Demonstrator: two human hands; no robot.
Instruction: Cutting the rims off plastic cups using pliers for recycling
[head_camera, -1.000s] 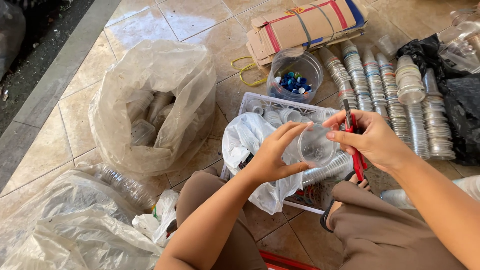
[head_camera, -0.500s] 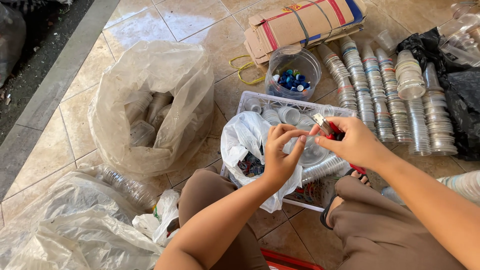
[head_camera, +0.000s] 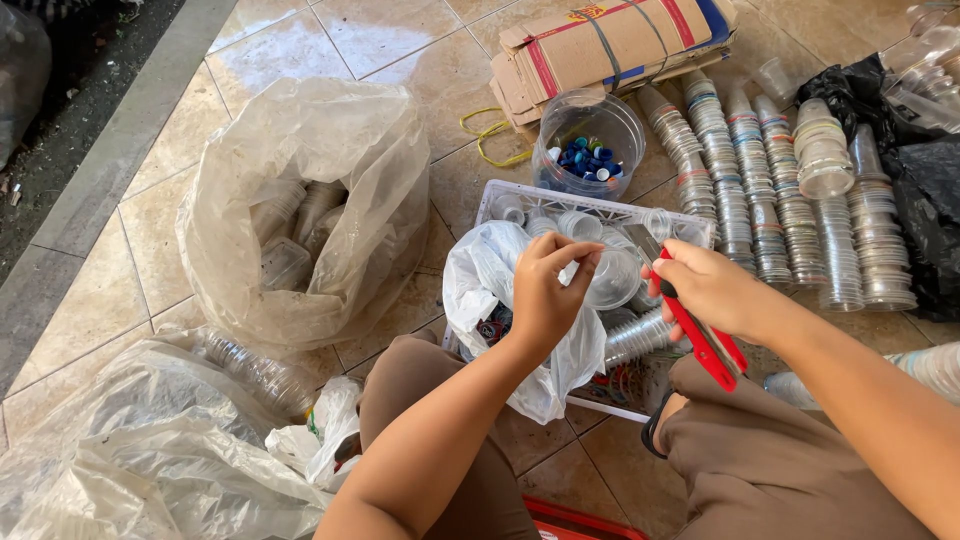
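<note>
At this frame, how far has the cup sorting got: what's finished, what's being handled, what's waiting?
Done: long nested stacks of clear cups lie on the tiles, and a clear tub holds blue caps. In hand: the left hand pinches a clear cup by its rim, and the right hand grips a red-handled cutter. Left: loose cups fill the white crate and the big plastic bag.

A single head-worn view looks steeply down from above the person's lap, close over both forearms, which enter from the bottom edge; the tiled floor (head_camera: 400, 40) fills the frame, tilting away toward the top; a white crate (head_camera: 590, 205) sits centre; a flattened cardboard box (head_camera: 620, 45) lies upper right.
</note>
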